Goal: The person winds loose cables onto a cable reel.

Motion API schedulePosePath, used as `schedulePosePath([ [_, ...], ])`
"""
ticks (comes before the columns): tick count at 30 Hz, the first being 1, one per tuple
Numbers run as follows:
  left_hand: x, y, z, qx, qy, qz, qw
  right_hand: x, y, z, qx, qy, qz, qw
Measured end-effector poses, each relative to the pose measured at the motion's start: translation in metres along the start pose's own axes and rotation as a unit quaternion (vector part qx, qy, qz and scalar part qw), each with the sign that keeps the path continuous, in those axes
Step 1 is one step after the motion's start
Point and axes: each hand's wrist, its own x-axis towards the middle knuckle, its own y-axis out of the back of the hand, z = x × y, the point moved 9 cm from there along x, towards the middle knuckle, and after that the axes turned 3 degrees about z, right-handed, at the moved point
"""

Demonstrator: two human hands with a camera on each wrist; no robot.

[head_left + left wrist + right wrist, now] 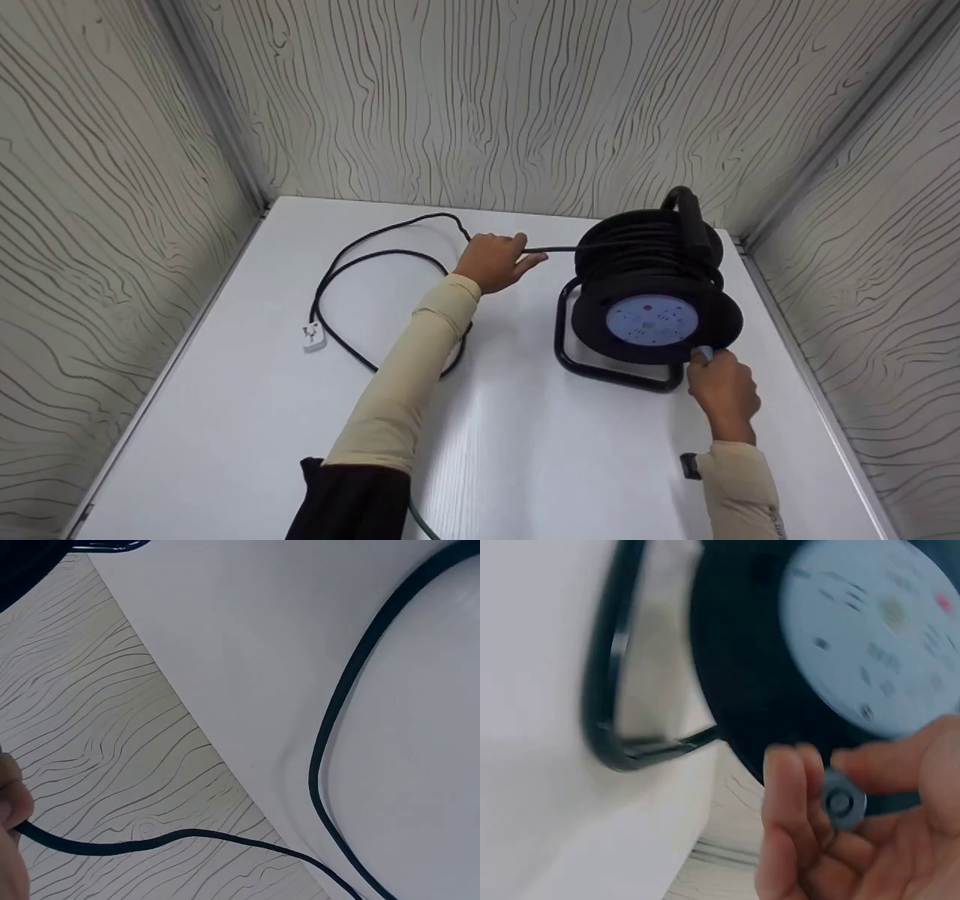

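A black cable reel (651,289) stands at the right of the white table on a bent tube frame (615,376). Its front disc bears a pale round socket panel (651,320). My right hand (724,390) grips the small grey crank knob (841,799) at the disc's lower edge, fingers and thumb curled about it. Left of the reel, my left hand (491,261) holds the black cable (555,249), which runs taut from there onto the drum. Beyond this hand the cable lies in loose loops, ending in a white plug (313,336) at the left.
Wood-patterned panels (480,105) enclose the white table (540,450) at the back and both sides. The reel's carrying handle (691,221) sticks up at the back right. A green cord (424,523) shows at the near edge beside the left sleeve.
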Motion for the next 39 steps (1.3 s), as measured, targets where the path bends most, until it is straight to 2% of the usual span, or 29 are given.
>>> schedulePosePath([
  [3,0.003,0.0,0.003,0.007,-0.005,-0.002,1.0,-0.002,-0.01,-0.004,-0.029,0.007,0.034,0.999],
  [7,0.005,0.003,0.006,0.013,-0.016,0.013,0.9997,-0.005,-0.022,-0.01,-0.046,0.021,0.058,0.997],
  [12,0.01,0.01,0.009,0.008,-0.037,0.033,0.9987,-0.007,-0.036,-0.018,-0.066,0.042,0.069,0.9945],
  [17,0.014,0.025,-0.001,0.022,-0.047,0.064,0.9966,-0.006,-0.049,-0.03,-0.086,0.073,0.064,0.9916],
  [22,0.013,0.034,-0.02,0.066,-0.031,0.084,0.9938,-0.002,-0.06,-0.039,-0.093,0.086,0.024,0.9917],
  [24,0.009,0.032,-0.028,0.08,-0.013,0.077,0.9937,-0.001,-0.065,-0.041,-0.093,0.092,-0.002,0.9914],
  [26,0.005,0.027,-0.031,0.087,-0.008,0.063,0.9942,0.0,-0.07,-0.04,-0.092,0.096,-0.028,0.9908],
  [29,0.003,0.02,-0.027,0.073,-0.024,0.055,0.9956,0.002,-0.076,-0.038,-0.08,0.096,-0.055,0.9907],
  [31,0.004,0.018,-0.023,0.068,-0.036,0.061,0.9952,0.002,-0.081,-0.038,-0.057,0.094,-0.072,0.9913],
  [34,0.005,0.019,-0.02,0.068,-0.031,0.078,0.9942,0.001,-0.092,-0.041,0.0,0.093,-0.106,0.9899],
  [39,0.008,0.019,-0.012,0.046,-0.038,0.085,0.9946,-0.001,-0.104,-0.042,0.1,0.065,-0.145,0.9822],
])
